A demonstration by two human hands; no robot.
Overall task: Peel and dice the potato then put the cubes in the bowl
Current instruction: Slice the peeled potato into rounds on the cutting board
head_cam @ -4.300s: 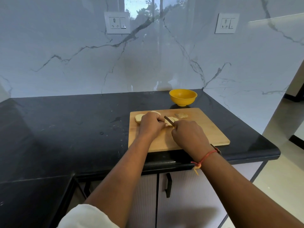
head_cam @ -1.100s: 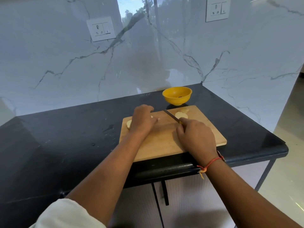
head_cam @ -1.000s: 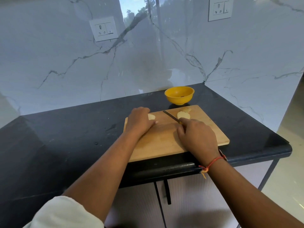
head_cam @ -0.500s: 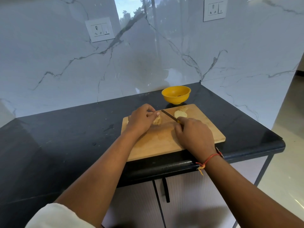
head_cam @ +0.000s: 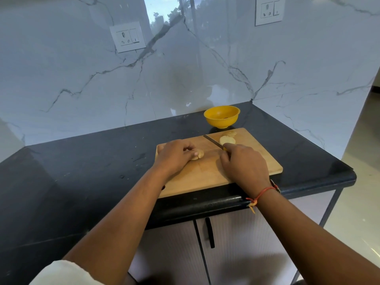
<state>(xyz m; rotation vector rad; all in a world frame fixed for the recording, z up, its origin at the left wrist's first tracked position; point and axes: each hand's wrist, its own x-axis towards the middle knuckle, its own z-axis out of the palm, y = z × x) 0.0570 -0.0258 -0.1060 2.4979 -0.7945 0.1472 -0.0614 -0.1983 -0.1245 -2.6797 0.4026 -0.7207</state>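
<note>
A wooden cutting board [head_cam: 207, 173] lies on the black counter. My left hand [head_cam: 174, 156] holds a pale peeled potato piece [head_cam: 199, 155] down on the board's left half, fingers curled over it. My right hand [head_cam: 244, 163] grips a knife [head_cam: 213, 141] whose blade points up and left, raised clear of that piece. Two potato slices [head_cam: 227, 139] lie flat at the board's far right edge, just beyond the blade. A yellow bowl [head_cam: 222, 116] stands behind the board.
The black counter [head_cam: 82, 171] ends at a rounded front edge and at a right edge close to the board. Marble walls [head_cam: 185, 68] close the back and right sides. A cabinet door with a black handle [head_cam: 209, 232] is below.
My left hand brought a potato piece from the board's left end toward the middle and laid it down. The knife hand has stayed nearly still beside the slices.
</note>
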